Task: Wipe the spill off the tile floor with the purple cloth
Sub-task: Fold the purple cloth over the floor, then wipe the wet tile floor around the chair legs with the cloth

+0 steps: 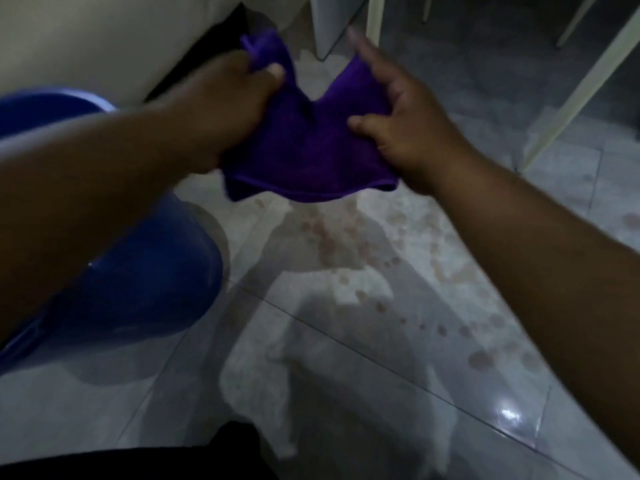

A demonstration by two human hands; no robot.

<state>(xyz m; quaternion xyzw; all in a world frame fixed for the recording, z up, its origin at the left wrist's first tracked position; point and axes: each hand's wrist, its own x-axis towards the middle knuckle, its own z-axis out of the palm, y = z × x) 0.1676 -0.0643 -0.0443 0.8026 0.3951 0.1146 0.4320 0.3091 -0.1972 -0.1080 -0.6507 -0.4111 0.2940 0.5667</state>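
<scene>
Hands hold the purple cloth point(304, 147) in the air above the tile floor point(381, 393): left hand point(235, 102) bunches its ten o'clock corner, right hand point(408, 133) pinches the two o'clock edge. Wiping seems not yet begun; reddish spill point(346, 244) spreads below toward five o'clock. Next, I judge, the cloth must go down flat onto those spots. A blue bucket point(145, 271) sits at eight o'clock, contents unseen.

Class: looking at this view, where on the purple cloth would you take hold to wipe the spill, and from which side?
Grip the soft purple cloth along its top edge, near the two upper corners, coming from above. It hangs limp between the left hand and right hand, so its free lower hem can meet the reddish spill on the tile floor.
</scene>
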